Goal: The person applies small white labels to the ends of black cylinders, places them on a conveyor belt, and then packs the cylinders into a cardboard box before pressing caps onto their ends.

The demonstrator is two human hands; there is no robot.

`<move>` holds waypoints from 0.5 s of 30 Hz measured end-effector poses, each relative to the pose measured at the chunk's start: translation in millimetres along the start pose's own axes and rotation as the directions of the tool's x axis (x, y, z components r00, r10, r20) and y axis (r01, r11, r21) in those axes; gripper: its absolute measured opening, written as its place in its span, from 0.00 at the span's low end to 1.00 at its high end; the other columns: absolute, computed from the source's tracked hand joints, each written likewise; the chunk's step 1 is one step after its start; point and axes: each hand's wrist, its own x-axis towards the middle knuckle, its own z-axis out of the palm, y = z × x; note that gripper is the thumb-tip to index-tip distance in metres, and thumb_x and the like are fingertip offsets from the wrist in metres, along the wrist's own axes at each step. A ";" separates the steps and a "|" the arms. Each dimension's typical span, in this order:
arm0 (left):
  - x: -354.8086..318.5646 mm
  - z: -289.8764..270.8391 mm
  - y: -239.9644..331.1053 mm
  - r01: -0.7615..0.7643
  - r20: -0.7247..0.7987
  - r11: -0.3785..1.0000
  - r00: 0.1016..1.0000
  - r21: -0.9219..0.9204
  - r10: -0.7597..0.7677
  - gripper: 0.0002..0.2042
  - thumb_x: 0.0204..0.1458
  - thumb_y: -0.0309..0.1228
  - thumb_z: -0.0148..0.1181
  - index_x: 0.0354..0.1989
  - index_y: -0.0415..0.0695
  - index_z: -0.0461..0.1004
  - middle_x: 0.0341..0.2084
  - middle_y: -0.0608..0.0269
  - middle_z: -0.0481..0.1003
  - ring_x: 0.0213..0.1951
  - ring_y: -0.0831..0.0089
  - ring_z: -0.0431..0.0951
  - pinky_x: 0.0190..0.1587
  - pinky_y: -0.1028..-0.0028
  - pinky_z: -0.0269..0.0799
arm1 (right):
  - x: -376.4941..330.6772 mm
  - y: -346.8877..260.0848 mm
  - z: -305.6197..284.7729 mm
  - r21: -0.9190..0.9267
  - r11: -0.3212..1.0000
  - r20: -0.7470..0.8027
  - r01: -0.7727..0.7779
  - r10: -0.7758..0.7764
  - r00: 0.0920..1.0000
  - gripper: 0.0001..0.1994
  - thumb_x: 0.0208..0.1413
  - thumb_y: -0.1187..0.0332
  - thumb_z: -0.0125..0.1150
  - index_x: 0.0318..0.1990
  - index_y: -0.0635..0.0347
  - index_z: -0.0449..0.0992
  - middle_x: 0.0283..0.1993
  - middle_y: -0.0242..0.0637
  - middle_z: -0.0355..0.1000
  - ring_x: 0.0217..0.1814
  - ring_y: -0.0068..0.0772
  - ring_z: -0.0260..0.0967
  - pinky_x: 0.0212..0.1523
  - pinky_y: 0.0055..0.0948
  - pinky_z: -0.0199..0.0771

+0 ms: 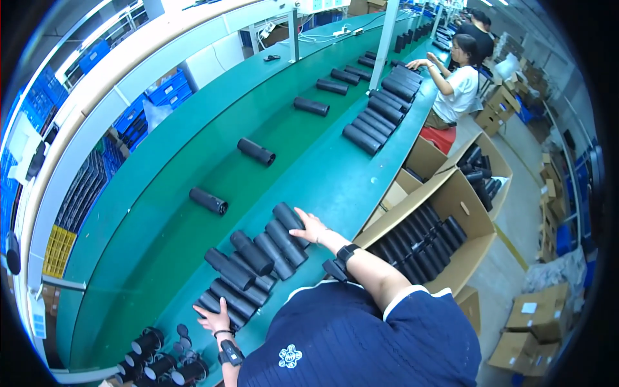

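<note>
A batch of several black cylinders (pixel 258 261) lies side by side on the green bench in front of me. My right hand (pixel 308 227) rests flat on the right end of this row, fingers spread over one tube. At the left end, my left hand (pixel 216 318) presses against the outermost cylinder, fingers apart. Both wrists wear black bands. The two hands bracket the row from either side. Neither hand is closed around a tube.
Single black cylinders (pixel 256 151) lie spaced along the green conveyor belt (pixel 193 148). A cardboard box (pixel 445 226) filled with tubes stands at my right. Another person (pixel 454 80) works farther down beside a second row of tubes (pixel 380 116). Blue crates (pixel 164 90) line the left.
</note>
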 end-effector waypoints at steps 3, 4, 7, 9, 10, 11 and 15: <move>-5.5 -8.4 7.5 -0.022 0.030 0.999 0.999 0.024 0.021 0.50 0.42 0.61 0.60 0.69 0.64 0.33 0.62 0.31 0.43 0.62 0.36 0.49 0.55 0.37 0.53 | 5.8 13.0 3.0 0.029 0.999 0.014 0.014 -0.014 1.000 0.45 0.45 0.44 0.63 0.69 0.42 0.46 0.58 0.58 0.60 0.61 0.60 0.58 0.60 0.50 0.59; -7.1 -10.4 4.8 -0.031 0.024 0.999 0.999 0.043 0.030 0.49 0.43 0.61 0.58 0.69 0.64 0.35 0.61 0.30 0.45 0.61 0.36 0.51 0.55 0.38 0.54 | 4.1 17.0 7.9 0.039 0.999 0.029 0.017 -0.018 0.999 0.45 0.46 0.44 0.63 0.69 0.43 0.46 0.58 0.59 0.60 0.61 0.61 0.57 0.61 0.49 0.59; 9.6 7.3 -11.8 -0.114 -0.087 0.987 0.988 0.117 0.125 0.44 0.45 0.63 0.54 0.69 0.62 0.45 0.56 0.29 0.54 0.54 0.35 0.61 0.54 0.46 0.60 | 16.4 20.0 1.9 -0.017 0.998 -0.005 0.052 -0.052 0.999 0.44 0.47 0.43 0.61 0.68 0.53 0.49 0.65 0.59 0.52 0.65 0.63 0.51 0.65 0.49 0.51; 13.6 6.1 -5.1 -0.181 -0.068 0.983 0.981 0.042 0.183 0.43 0.45 0.63 0.54 0.68 0.60 0.47 0.57 0.27 0.53 0.56 0.34 0.59 0.54 0.44 0.61 | 28.4 15.4 -15.1 -0.112 0.991 -0.133 0.075 -0.090 0.987 0.39 0.50 0.43 0.57 0.64 0.58 0.56 0.66 0.55 0.54 0.66 0.60 0.51 0.65 0.47 0.53; 13.8 9.8 -5.5 -0.099 -0.059 0.994 0.993 0.040 0.101 0.42 0.46 0.63 0.53 0.68 0.63 0.46 0.60 0.31 0.50 0.59 0.35 0.55 0.54 0.41 0.59 | 33.1 -2.3 -31.4 -0.104 0.993 -0.137 0.049 -0.063 0.989 0.37 0.51 0.43 0.56 0.62 0.59 0.59 0.64 0.56 0.56 0.65 0.58 0.53 0.64 0.46 0.55; 5.1 1.6 7.8 -0.031 0.000 0.999 1.000 0.030 0.031 0.41 0.47 0.63 0.53 0.68 0.67 0.44 0.63 0.36 0.44 0.62 0.38 0.51 0.55 0.38 0.55 | 45.2 0.5 -37.2 -0.056 0.995 -0.203 0.082 -0.091 0.975 0.35 0.52 0.44 0.57 0.61 0.60 0.61 0.60 0.55 0.62 0.63 0.54 0.58 0.61 0.44 0.60; 0.5 -7.2 11.8 0.029 0.063 1.000 0.998 0.005 -0.029 0.41 0.48 0.62 0.53 0.68 0.69 0.41 0.66 0.39 0.38 0.65 0.41 0.45 0.56 0.36 0.51 | 57.4 -36.5 -62.7 0.436 0.900 -0.143 0.018 0.050 0.988 0.28 0.54 0.47 0.57 0.54 0.60 0.70 0.52 0.47 0.69 0.56 0.41 0.66 0.55 0.36 0.65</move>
